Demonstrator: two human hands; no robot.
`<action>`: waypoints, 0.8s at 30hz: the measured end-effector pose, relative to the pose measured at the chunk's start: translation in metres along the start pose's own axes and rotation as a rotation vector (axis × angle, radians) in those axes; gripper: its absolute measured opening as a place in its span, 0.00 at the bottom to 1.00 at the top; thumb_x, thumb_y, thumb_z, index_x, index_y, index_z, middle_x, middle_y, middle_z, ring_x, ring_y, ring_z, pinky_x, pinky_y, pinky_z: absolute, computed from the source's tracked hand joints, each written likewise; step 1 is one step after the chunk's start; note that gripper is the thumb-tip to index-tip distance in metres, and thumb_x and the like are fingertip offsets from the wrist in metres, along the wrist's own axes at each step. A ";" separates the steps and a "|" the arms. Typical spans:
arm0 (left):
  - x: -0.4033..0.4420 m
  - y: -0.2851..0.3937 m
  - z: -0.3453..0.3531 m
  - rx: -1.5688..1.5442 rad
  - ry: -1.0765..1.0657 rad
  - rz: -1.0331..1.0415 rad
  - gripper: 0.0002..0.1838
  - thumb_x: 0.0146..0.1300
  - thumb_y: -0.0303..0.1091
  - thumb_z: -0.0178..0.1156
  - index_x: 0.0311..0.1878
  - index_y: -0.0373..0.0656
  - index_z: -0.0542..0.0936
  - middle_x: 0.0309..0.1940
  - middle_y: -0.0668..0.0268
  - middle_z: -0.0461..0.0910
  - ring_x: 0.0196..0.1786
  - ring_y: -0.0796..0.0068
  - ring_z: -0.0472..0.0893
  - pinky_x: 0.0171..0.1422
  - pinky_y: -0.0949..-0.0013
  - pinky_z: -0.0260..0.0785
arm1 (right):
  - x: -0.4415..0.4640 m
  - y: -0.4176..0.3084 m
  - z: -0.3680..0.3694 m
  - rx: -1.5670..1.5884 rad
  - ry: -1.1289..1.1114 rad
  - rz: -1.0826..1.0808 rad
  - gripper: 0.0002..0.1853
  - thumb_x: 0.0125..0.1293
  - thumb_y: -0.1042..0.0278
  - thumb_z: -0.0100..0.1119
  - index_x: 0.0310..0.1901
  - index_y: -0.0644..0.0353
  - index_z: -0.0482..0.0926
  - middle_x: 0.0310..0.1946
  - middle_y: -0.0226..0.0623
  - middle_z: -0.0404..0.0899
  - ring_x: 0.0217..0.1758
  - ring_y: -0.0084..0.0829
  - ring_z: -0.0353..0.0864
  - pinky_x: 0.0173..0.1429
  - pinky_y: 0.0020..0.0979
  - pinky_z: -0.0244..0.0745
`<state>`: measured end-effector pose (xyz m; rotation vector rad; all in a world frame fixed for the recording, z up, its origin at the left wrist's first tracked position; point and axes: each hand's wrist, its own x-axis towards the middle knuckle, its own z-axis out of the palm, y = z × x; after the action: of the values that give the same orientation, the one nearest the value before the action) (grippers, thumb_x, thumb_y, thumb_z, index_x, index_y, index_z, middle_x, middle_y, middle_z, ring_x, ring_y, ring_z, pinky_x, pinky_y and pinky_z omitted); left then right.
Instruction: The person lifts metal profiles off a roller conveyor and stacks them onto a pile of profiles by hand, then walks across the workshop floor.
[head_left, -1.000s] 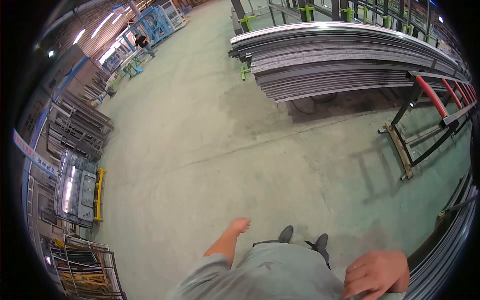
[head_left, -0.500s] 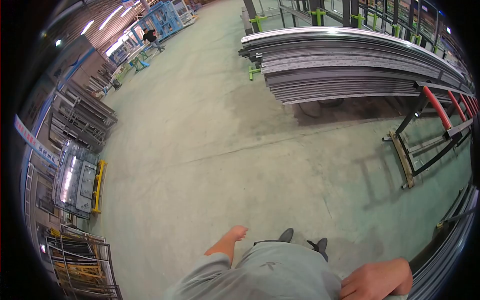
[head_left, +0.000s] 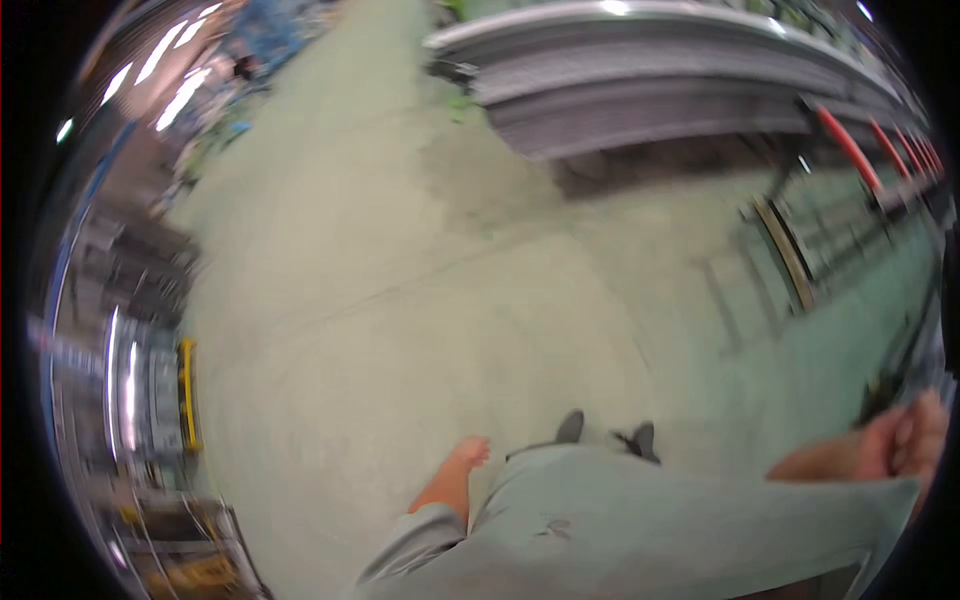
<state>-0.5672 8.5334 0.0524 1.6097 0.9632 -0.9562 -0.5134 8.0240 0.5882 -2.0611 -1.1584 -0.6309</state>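
My left hand (head_left: 472, 452) hangs low over the floor, left of my dark shoes (head_left: 570, 427). Its fingers look loosely curled in, and nothing shows in them. Out at the far right is my right hand (head_left: 905, 437), blurred, with bent fingers closed at the edge of my grey shirt (head_left: 660, 520). The shirt front is drawn out sideways towards that hand, its hem lifted off my body. Part of the grip is smeared by motion.
A stack of long metal profiles (head_left: 640, 90) lies at the upper right. Nearer stands a dark rack with red bars (head_left: 848, 148) and a wooden foot (head_left: 785, 250). Along the left are a yellow-edged frame stand (head_left: 188, 395) and a metal rack (head_left: 190, 550).
My right hand has swung up and to the right, pulling the shirt front out with it. My left hand stays low. The view has turned and blurred.
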 end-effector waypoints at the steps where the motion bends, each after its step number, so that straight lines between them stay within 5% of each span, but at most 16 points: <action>1: 0.000 0.003 0.000 0.016 -0.034 -0.022 0.11 0.64 0.44 0.54 0.32 0.48 0.75 0.21 0.71 0.74 0.22 0.76 0.72 0.24 0.70 0.63 | 0.001 0.003 0.011 0.060 0.004 0.032 0.12 0.65 0.66 0.53 0.24 0.59 0.71 0.19 0.35 0.68 0.21 0.32 0.69 0.24 0.30 0.62; 4: 0.015 -0.006 -0.016 0.076 -0.101 0.034 0.17 0.65 0.47 0.54 0.44 0.42 0.77 0.35 0.63 0.80 0.32 0.71 0.78 0.34 0.65 0.72 | -0.001 0.013 0.045 0.278 0.062 0.091 0.13 0.65 0.66 0.53 0.24 0.60 0.71 0.19 0.35 0.69 0.21 0.32 0.69 0.24 0.30 0.62; 7: 0.026 0.026 -0.034 0.120 -0.120 0.105 0.17 0.66 0.46 0.54 0.47 0.42 0.75 0.37 0.64 0.79 0.33 0.71 0.78 0.36 0.65 0.73 | -0.011 0.021 0.056 0.366 0.160 0.151 0.13 0.65 0.66 0.53 0.24 0.60 0.71 0.19 0.35 0.69 0.21 0.32 0.69 0.24 0.30 0.63; 9: -0.027 0.037 0.010 0.063 -0.064 0.010 0.17 0.66 0.46 0.53 0.48 0.42 0.75 0.39 0.64 0.79 0.35 0.72 0.77 0.38 0.66 0.73 | -0.011 0.017 0.062 0.444 0.147 0.177 0.13 0.65 0.66 0.53 0.24 0.60 0.71 0.20 0.35 0.69 0.21 0.32 0.69 0.24 0.30 0.63; 19: 0.037 0.046 0.008 0.112 -0.108 -0.134 0.24 0.67 0.45 0.52 0.62 0.43 0.67 0.55 0.58 0.75 0.50 0.65 0.77 0.47 0.65 0.73 | -0.007 -0.021 0.067 0.687 0.370 0.184 0.14 0.66 0.66 0.54 0.24 0.62 0.72 0.20 0.36 0.71 0.22 0.32 0.71 0.25 0.30 0.64; 21: 0.007 0.067 0.015 0.159 -0.063 -0.042 0.23 0.67 0.44 0.52 0.59 0.42 0.70 0.51 0.58 0.77 0.48 0.65 0.79 0.47 0.64 0.73 | -0.001 -0.032 0.063 0.683 0.432 0.159 0.14 0.66 0.66 0.54 0.24 0.62 0.72 0.20 0.37 0.71 0.22 0.32 0.71 0.25 0.30 0.64; 24: -0.115 0.156 0.124 0.156 -0.403 0.336 0.18 0.67 0.43 0.52 0.53 0.42 0.71 0.44 0.62 0.76 0.43 0.68 0.77 0.43 0.67 0.71 | 0.005 -0.050 0.056 0.670 0.534 0.144 0.14 0.66 0.67 0.54 0.24 0.63 0.72 0.20 0.37 0.71 0.22 0.32 0.71 0.25 0.30 0.64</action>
<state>-0.4835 8.3668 0.1873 1.5607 0.3366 -1.0805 -0.5499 8.0874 0.5718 -1.2847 -0.7567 -0.5717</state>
